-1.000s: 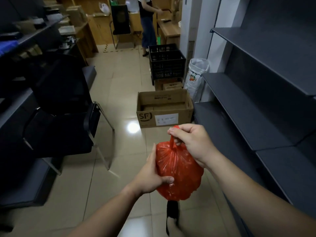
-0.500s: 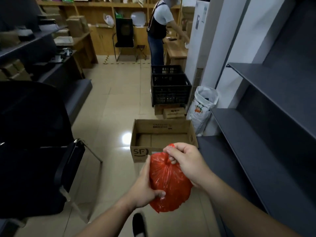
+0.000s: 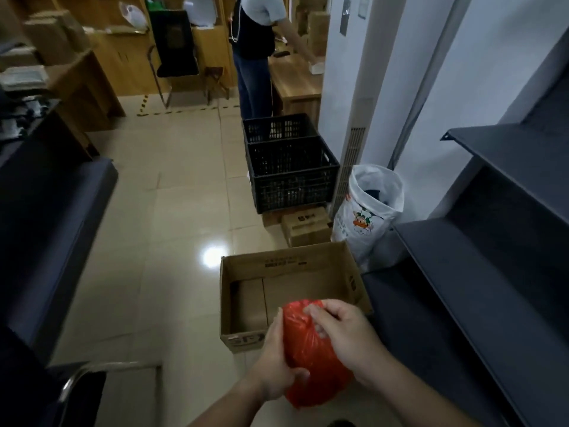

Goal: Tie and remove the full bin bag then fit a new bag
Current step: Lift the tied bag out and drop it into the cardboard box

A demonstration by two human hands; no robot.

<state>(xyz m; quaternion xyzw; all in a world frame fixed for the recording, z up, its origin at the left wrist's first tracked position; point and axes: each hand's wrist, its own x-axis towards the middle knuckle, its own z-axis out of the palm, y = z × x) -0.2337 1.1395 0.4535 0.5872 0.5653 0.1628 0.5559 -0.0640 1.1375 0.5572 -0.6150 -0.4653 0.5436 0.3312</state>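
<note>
1. The grey shelving (image 3: 480, 303) runs down the right wall with its boards bare, and the walkway of pale floor tiles (image 3: 172, 211) is left open between it and the dark seating on the left, so a person carrying rubbish can walk straight through

2. A black crate (image 3: 289, 174) stands on small cartons against the pillar, stacked out of the aisle; another person (image 3: 255, 53) works at a wooden tabletop (image 3: 295, 78) at the far end, well apart from all this

3. An open cardboard box (image 3: 289, 291) sits on the floor just ahead, flaps out of the way and mouth up. It looks to me like the drop spot for the tied bag, though I cannot be sure of that

4. A white printed sack (image 3: 369, 211) leans in the corner beside the shelving, its top rolled open so things can be dropped in

5. The red bin bag (image 3: 311, 355) is held in the air at the near edge of the box, clear of the floor, its neck gathered at the top. It seems tied and already out of its bin; no bin or fresh bag is in view

6. The right hand (image 3: 341, 337) grips the bunched neck from above, fingers (image 3: 314, 312) closed on the plastic, carrying the weight

7. The left hand (image 3: 274, 362) cups the side, fingers wrapped narrow around the bulge with the thumb pressed in, steadying it against swinging
</note>
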